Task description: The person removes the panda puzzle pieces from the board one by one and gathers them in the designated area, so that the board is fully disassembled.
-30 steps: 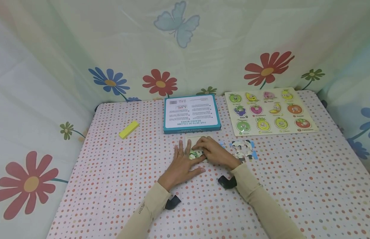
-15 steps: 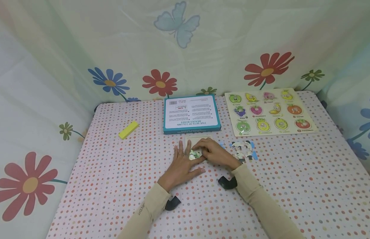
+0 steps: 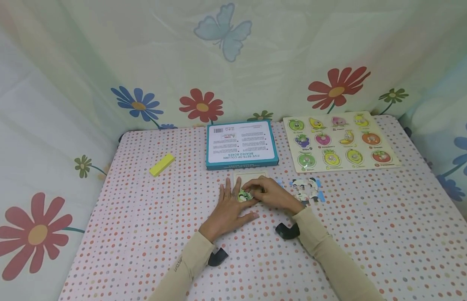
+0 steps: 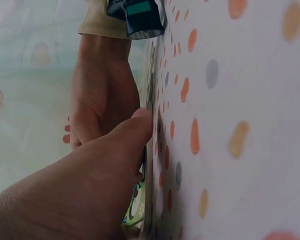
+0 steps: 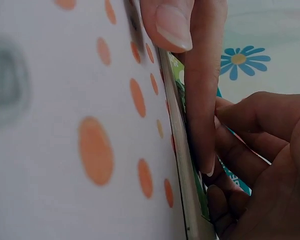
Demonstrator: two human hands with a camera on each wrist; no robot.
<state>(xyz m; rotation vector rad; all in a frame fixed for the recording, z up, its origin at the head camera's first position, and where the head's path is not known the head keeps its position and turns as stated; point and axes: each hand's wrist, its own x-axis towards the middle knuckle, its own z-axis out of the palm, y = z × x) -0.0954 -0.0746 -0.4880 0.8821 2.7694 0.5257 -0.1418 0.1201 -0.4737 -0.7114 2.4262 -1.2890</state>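
A small wooden puzzle board (image 3: 260, 172) with a pale, bare upper part lies in front of the box. Green, black and white puzzle pieces (image 3: 244, 195) show on its lower part, partly covered by the hands. My left hand (image 3: 227, 211) rests flat with spread fingers over the board's left side and near edge. My right hand (image 3: 273, 194) bends over the board from the right, its index finger and thumb pinching at a piece; the fingertips are partly hidden. In the right wrist view, the left index finger (image 5: 202, 95) lies along the board's edge.
Several joined panda puzzle pieces (image 3: 306, 190) lie right of the right hand. Behind are a blue-edged box (image 3: 242, 142) and a fruit puzzle board (image 3: 340, 142). A yellow block (image 3: 162, 164) lies at the left. Black wrist cameras (image 3: 288, 230) sit under the sleeves.
The right fingers shift slightly over the board, and the green piece area shows a little differently between the hands. The left hand stays in place.
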